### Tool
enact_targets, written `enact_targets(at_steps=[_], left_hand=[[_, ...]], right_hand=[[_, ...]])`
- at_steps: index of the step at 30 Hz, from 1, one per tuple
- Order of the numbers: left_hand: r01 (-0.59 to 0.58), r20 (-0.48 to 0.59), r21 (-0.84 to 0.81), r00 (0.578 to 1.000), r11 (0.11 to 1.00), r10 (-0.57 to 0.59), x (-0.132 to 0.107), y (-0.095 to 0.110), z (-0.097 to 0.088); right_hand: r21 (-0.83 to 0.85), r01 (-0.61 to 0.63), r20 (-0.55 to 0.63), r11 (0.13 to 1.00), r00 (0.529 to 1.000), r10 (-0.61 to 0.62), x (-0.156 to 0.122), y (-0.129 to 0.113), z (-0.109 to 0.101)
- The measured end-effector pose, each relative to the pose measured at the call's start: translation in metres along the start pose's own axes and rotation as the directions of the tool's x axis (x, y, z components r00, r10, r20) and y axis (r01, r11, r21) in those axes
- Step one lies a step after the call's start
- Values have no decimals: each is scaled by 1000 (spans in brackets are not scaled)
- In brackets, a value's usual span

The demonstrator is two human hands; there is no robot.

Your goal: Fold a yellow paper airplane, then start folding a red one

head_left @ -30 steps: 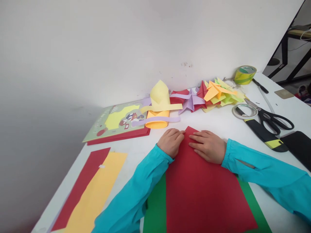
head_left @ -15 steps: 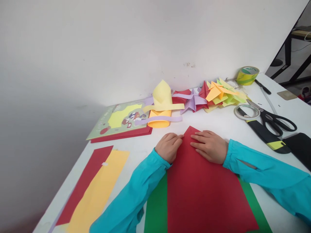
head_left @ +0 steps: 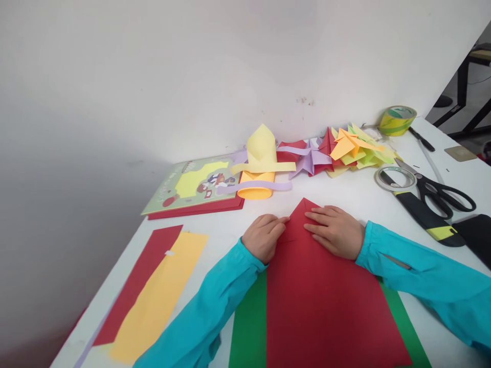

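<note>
A large sheet of red paper (head_left: 326,306) lies in front of me, its top end folded to a point. Beneath it, a green sheet (head_left: 247,319) shows along both sides. At the slanted left edge of the fold, my left hand (head_left: 264,237) has its fingers curled together, pinching the red paper; its thumb is partly hidden. My right hand (head_left: 337,232) lies flat on the folded top at the right, fingers spread and pressing on the paper. A short crease or fold edge shows near the left fingertips.
Left lie a red strip (head_left: 141,286) and a yellow-orange sheet (head_left: 164,291). Behind are a picture booklet (head_left: 174,191), a rolled yellow paper figure (head_left: 261,148) and folded paper shapes (head_left: 347,145). Scissors (head_left: 441,194), a cutter (head_left: 425,220), white tape (head_left: 396,179) and yellow tape (head_left: 398,122) sit right.
The whole view has shifted a little. My left fingers have slid slightly down the red paper's left edge, and a crease line now shows beside them. My right hand stays in place.
</note>
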State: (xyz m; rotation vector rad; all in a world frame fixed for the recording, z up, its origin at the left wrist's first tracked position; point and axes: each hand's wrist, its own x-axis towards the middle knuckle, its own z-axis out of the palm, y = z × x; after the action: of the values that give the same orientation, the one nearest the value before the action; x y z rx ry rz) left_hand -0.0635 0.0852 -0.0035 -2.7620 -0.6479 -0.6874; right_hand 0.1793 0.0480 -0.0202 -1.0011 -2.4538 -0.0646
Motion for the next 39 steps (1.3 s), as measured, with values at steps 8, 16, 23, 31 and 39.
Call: enact_targets(at_steps=[8,16,23,31,39], left_hand=[[12,-28,-31,1000,999,-13,-5,1,0],[10,-46,-25,999,1000,-11,-9,3,-5],[11,-26,6,1000,1000,-11,-23,10,-15],[7,-43,6,999,1000,-7,-31,15,-26],[60,-24,-28,998,998,-60,-46,17,-33]], right_hand=[[-5,4,17,1000,1000,-4,0,1,0],[-4,2,14,1000,1000,-2,0,1,0],[-10,0,26,1000,1000,0,-1,2,0],[-14,-1,56,1000,998,2,-2,3,0],[-10,0,61,1000,998,1,-1,2,-2]])
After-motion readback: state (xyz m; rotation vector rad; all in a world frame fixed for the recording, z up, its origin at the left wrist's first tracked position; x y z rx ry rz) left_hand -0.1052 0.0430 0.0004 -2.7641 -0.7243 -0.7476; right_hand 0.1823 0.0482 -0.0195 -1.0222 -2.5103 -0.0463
